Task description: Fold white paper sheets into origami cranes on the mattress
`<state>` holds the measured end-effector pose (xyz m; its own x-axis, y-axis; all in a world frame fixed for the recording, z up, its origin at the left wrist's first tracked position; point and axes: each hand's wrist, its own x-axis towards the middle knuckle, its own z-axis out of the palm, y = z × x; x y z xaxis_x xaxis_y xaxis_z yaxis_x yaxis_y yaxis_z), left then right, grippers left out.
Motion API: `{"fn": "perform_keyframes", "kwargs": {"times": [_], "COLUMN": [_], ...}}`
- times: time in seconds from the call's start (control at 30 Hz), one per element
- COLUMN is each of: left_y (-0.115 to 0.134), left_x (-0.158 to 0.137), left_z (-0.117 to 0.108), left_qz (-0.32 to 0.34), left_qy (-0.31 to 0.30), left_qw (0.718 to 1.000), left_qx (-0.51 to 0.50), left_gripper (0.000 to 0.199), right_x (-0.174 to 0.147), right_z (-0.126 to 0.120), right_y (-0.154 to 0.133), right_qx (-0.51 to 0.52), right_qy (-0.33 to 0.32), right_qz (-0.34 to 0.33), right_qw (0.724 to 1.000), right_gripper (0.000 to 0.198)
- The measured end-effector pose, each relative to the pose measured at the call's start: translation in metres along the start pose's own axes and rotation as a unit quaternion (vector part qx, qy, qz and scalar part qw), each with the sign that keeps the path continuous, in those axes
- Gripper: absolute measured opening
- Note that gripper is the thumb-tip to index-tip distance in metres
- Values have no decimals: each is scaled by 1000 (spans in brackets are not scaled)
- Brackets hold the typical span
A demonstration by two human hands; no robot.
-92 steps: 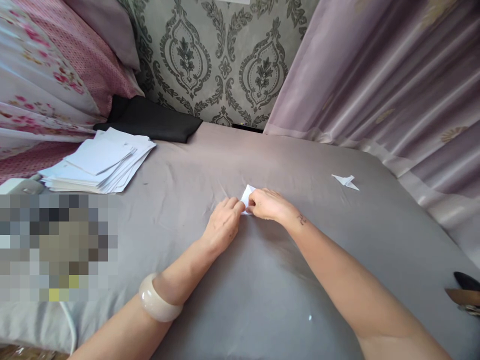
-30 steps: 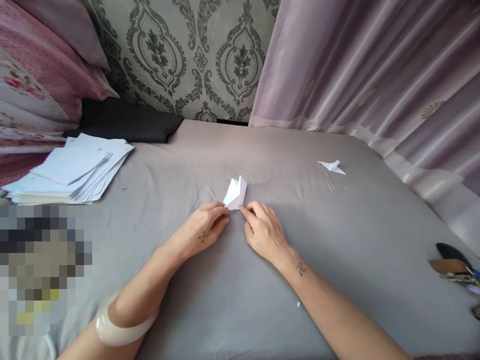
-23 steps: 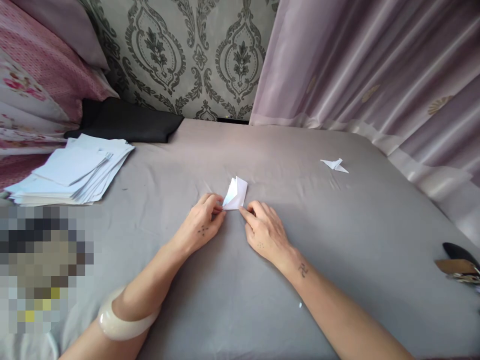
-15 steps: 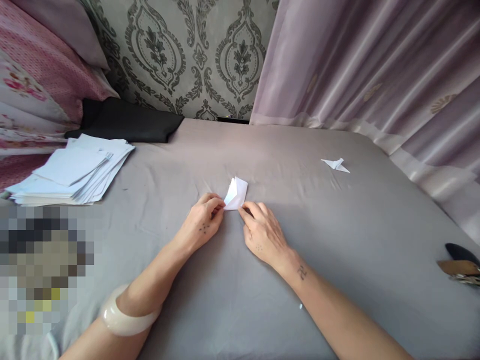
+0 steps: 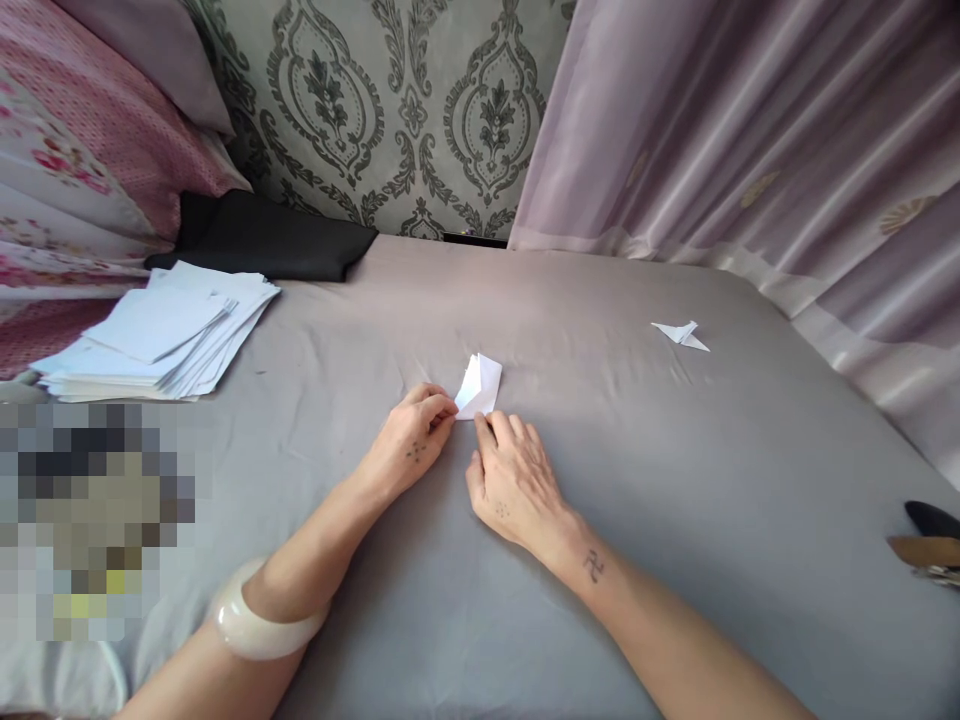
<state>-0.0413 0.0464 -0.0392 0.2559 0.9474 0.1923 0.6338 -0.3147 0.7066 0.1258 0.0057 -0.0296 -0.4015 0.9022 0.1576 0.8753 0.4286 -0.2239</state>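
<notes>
A small folded piece of white paper (image 5: 480, 387) lies on the grey sheet in front of me, its layered point facing away. My left hand (image 5: 417, 432) pinches the paper's near left corner between thumb and fingers. At the paper's near edge, the index fingertip of my right hand (image 5: 517, 475) presses down close to the middle. The right thumb stands apart from that finger, and the other right fingers are bent over the sheet. Farther right sits a folded white paper bird (image 5: 682, 335), away from both hands.
A stack of white paper sheets (image 5: 161, 335) lies at the left, before a folded black cloth (image 5: 262, 237). Dark and brown objects (image 5: 926, 545) sit at the right edge. Purple curtains (image 5: 675, 130) hang along the right side; a blurred patch (image 5: 105, 520) covers something lower left.
My right index finger has slid left along the paper's near edge, and the right thumb has shifted left too. The left hand keeps its pinch. The whole view has shifted slightly.
</notes>
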Motion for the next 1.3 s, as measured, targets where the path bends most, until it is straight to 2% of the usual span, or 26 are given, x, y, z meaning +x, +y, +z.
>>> {"fn": "perform_keyframes", "kwargs": {"times": [0.2,0.47,0.57,0.87,1.1,1.3], "left_y": [0,-9,-7,-2,-4,-4], "left_x": [0,-1,0,6,5,3], "left_z": [-1,2,-2,-14,-12,-12], "left_qz": [-6,21,-4,-134,-125,-123], "left_qy": [-5,2,2,77,81,81], "left_qw": [1000,1000,1000,988,989,989], "left_qx": [-13,3,-2,15,21,22], "left_gripper": [15,16,14,15,17,18], "right_x": [-1,2,2,9,14,14], "right_z": [1,-4,-7,-14,-17,-14], "right_y": [3,1,1,-10,-28,-28], "right_qx": [-3,-30,-29,-60,-94,-86], "right_qy": [-10,-27,-37,-84,-123,-109], "right_qz": [-8,-24,-24,-15,27,32], "right_qw": [1000,999,999,995,988,990], "right_gripper": [47,48,47,46,50,50]}}
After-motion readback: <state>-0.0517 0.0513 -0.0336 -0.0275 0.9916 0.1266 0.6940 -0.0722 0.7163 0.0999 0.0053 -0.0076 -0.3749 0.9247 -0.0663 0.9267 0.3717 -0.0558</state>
